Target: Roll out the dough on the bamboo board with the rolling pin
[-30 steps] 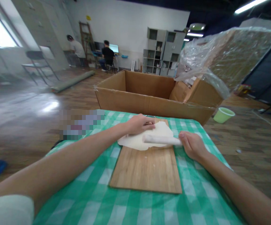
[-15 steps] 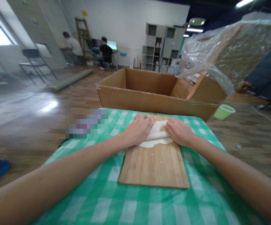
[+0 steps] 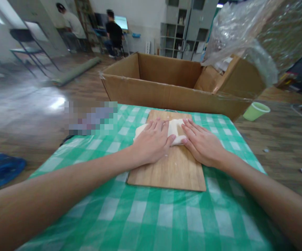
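Observation:
A piece of white dough lies across the far part of a wooden cutting board. Flat on its left part rests my left hand, fingers stretched out and pointing away from me. My right hand lies on the right end, its fingers extended and angled inward. Between the two hands the dough's middle shows; much of the rest is under my palms and fingers. Some dough sticks out left of my left hand.
A green-and-white checked cloth covers the table. Beyond its far edge stands a large cardboard box with plastic-wrapped packing. A green bin is on the floor at right. Two people sit at the back. A blurred-out item lies at left.
Both hands have gone from curled over the folded dough to lying flatter on it. The dough's near flap no longer shows. The view has tilted down.

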Available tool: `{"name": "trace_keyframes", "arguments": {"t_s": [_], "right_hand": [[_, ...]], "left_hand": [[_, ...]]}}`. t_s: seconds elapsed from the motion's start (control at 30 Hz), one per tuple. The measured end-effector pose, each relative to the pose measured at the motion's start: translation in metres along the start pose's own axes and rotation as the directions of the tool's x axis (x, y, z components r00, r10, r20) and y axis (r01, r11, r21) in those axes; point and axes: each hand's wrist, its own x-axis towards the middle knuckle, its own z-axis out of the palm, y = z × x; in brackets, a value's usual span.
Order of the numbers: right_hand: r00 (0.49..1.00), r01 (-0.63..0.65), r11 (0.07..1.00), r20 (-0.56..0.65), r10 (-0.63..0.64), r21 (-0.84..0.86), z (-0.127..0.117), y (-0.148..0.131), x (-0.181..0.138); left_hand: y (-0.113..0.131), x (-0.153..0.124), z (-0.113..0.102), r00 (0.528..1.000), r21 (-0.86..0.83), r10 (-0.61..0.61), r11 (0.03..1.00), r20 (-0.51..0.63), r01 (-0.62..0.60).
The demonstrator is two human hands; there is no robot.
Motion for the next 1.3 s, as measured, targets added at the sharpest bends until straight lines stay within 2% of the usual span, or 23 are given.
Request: {"name": "trace_keyframes", "arguments": {"t_s": [0.13, 0.53, 0.67, 0.8, 1.0, 1.1, 1.2, 1.3], "right_hand": [[1.0, 0.022, 1.0, 0.017, -0.022, 0.018, -0.003, -0.002, -0.009], [1.0, 0.005, 1.0, 0.01, -0.005, 0.003, -0.011, -0.022, -0.043], [1.0, 0.006, 1.0, 0.02, -0.007, 0.013, -0.016, -0.025, -0.047], [0.999, 0.011, 0.999, 0.052, -0.013, 0.038, -0.015, -0.016, -0.035], [0.996, -0.047, 0.999, 0.077, 0.045, 0.026, -0.009, 0.006, 0.008], [0.993, -0.086, 0.996, 0.08, 0.086, -0.001, -0.005, 0.015, 0.03], [0.99, -0.118, 0.993, 0.073, 0.119, -0.023, -0.002, 0.017, 0.04], [0.992, -0.111, 0.993, 0.049, 0.112, -0.032, 0.0, 0.014, 0.038]], "left_hand": [[0.01, -0.007, -0.001, 0.999, -0.022, -0.051, 0.998, 0.011, 0.051], [0.042, -0.034, -0.004, 1.0, -0.003, -0.006, 1.0, -0.008, 0.006], [0.044, -0.038, -0.003, 0.999, 0.01, 0.002, 1.0, -0.046, -0.002], [0.031, -0.026, -0.005, 0.999, 0.029, 0.028, 0.999, -0.041, -0.027], [-0.009, 0.021, -0.007, 0.999, 0.047, 0.044, 0.998, 0.015, -0.045], [-0.026, 0.041, -0.007, 0.993, 0.117, 0.057, 0.991, 0.104, -0.069], [-0.034, 0.049, -0.005, 0.979, 0.157, 0.087, 0.981, 0.184, -0.116], [-0.033, 0.045, 0.0, 0.983, 0.138, 0.074, 0.986, 0.167, -0.097]]}}
